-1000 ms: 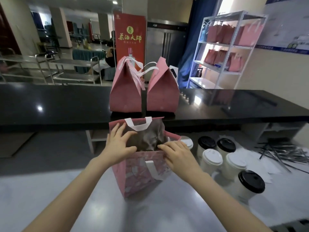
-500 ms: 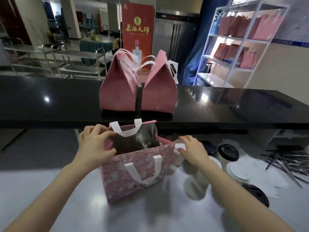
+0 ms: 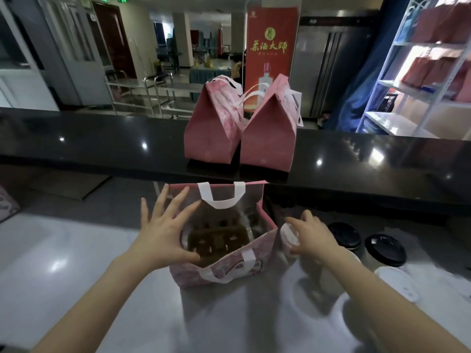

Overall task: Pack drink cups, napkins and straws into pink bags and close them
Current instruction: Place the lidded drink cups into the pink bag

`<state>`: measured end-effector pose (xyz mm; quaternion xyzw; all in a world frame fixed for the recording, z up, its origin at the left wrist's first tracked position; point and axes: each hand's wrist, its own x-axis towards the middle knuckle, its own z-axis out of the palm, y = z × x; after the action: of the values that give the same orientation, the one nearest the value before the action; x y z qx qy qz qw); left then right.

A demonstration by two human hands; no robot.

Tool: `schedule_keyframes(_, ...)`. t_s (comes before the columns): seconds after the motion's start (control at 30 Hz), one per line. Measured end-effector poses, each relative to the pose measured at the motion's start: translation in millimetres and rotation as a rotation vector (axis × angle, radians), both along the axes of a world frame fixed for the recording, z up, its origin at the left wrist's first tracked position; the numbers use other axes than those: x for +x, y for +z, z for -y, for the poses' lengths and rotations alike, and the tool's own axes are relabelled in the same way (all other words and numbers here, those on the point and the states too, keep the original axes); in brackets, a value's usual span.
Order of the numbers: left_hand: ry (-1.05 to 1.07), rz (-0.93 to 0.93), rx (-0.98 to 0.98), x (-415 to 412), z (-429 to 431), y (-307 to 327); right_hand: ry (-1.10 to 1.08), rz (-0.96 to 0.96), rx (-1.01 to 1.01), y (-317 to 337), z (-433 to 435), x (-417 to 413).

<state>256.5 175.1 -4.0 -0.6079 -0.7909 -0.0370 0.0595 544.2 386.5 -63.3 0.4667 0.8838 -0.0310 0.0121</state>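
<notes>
An open pink bag (image 3: 224, 272) with white handles stands on the grey table (image 3: 76, 263) in front of me; a brown cup holder (image 3: 216, 242) lies at its bottom. My left hand (image 3: 163, 230) has its fingers spread and touches the bag's left rim. My right hand (image 3: 312, 238) grips a white-lidded cup (image 3: 289, 236) just right of the bag. Two cups with black lids (image 3: 344, 235) (image 3: 384, 249) and a white-lidded one (image 3: 397, 281) stand farther right.
Two closed pink bags (image 3: 212, 131) (image 3: 270, 138) stand on the raised black counter (image 3: 102, 143) behind. A white shelf unit (image 3: 397, 98) at the right holds more pink bags. A red banner (image 3: 270, 47) stands beyond the counter.
My left hand has opened out, its fingers now spread at the bag's left rim. My right hand has closed round the white-lidded cup beside the bag. The view has shifted left and down.
</notes>
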Motion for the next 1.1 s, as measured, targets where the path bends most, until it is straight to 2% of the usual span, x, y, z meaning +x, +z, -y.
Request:
schedule_keyframes(0.13, 0.012, -0.005, -0.034, 18.1, 6.2, -6.2, 0.017, -0.221, -0.009, 28.7, 25.5, 26.6)
schedule_keyframes(0.3, 0.026, 0.004, -0.033, 37.9, 18.2, -10.0, 0.104, -0.429, 0.117, 86.5, 54.4, 64.6)
schedule_keyframes(0.4, 0.018, 0.145, -0.007, 43.4, 24.1, -7.3, 0.196, -0.524, 0.173, 126.6, 76.0, 68.1)
schedule_keyframes(0.47, 0.007, 0.228, 0.022, 44.8, 28.6, -4.3, 0.281, -0.611, 0.151, 145.2, 93.8, 58.3)
schedule_keyframes(0.57, 0.01, 0.257, 0.032, 45.1, 34.9, -1.3, 0.422, -0.71, 0.038, 150.7, 123.4, 28.8)
schedule_keyframes(0.7, -0.001, 0.243, 0.0, 41.3, 43.4, -1.0, 0.473, -0.59, -0.076, 126.2, 151.4, -24.4)
schedule_keyframes(0.83, -0.037, 0.227, 0.001, 33.8, 48.5, -1.9, 0.47, -0.39, -0.02, 92.7, 161.4, -65.0)
schedule_keyframes(1.1, -0.106, 0.36, 0.069, 23.7, 51.0, -5.1, 0.502, -0.175, 0.134, 50.8, 156.4, -121.0)
